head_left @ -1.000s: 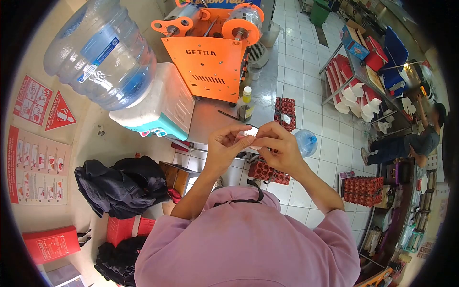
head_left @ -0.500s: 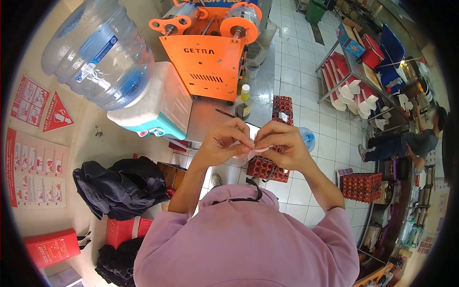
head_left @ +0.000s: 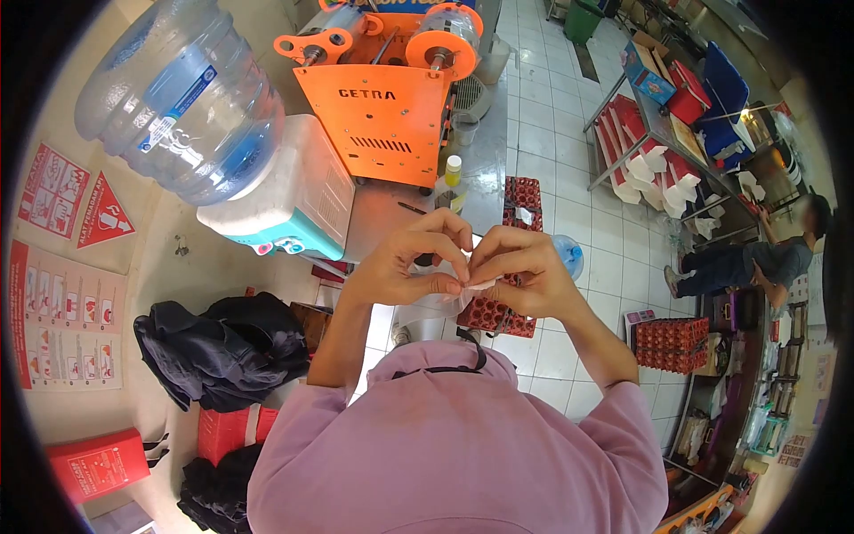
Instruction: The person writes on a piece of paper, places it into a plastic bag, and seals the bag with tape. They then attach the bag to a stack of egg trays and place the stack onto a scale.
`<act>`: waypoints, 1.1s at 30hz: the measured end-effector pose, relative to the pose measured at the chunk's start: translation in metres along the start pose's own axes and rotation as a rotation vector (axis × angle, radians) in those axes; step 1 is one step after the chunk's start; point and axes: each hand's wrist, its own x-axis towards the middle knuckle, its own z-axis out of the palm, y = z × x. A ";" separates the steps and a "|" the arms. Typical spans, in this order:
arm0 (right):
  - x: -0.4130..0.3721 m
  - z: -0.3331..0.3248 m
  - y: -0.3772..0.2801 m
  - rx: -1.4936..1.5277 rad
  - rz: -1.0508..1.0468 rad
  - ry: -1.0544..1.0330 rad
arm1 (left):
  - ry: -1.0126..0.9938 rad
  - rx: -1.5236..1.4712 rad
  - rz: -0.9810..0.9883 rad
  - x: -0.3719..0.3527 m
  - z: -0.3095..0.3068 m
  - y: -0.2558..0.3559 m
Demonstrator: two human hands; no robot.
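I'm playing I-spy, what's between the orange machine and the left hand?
In the head view, a thin dark stick on the metal table lies between the orange machine and left hand.

"GETRA" in black on the orange machine (head_left: 374,125), "ALAT PEMADAM API" on the red triangular sign (head_left: 105,214) at left, "Tea" on the partly hidden blue panel (head_left: 411,4) at far edge
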 end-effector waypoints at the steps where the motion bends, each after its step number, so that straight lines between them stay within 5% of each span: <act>1: 0.001 0.000 -0.001 0.003 -0.005 -0.001 | -0.013 0.019 0.017 0.001 -0.001 0.001; 9: 0.005 0.003 -0.006 -0.018 -0.027 -0.042 | -0.066 0.111 0.034 0.005 -0.003 0.025; 19: 0.009 0.009 -0.021 -0.432 -0.270 0.082 | 0.313 0.240 0.065 0.001 0.018 0.027; 24: 0.014 0.006 -0.020 -0.289 -0.145 0.051 | 0.339 0.479 0.154 0.003 0.015 0.030; 33: 0.019 0.011 -0.017 -0.146 -0.094 0.025 | 0.319 0.431 0.108 -0.001 0.018 0.027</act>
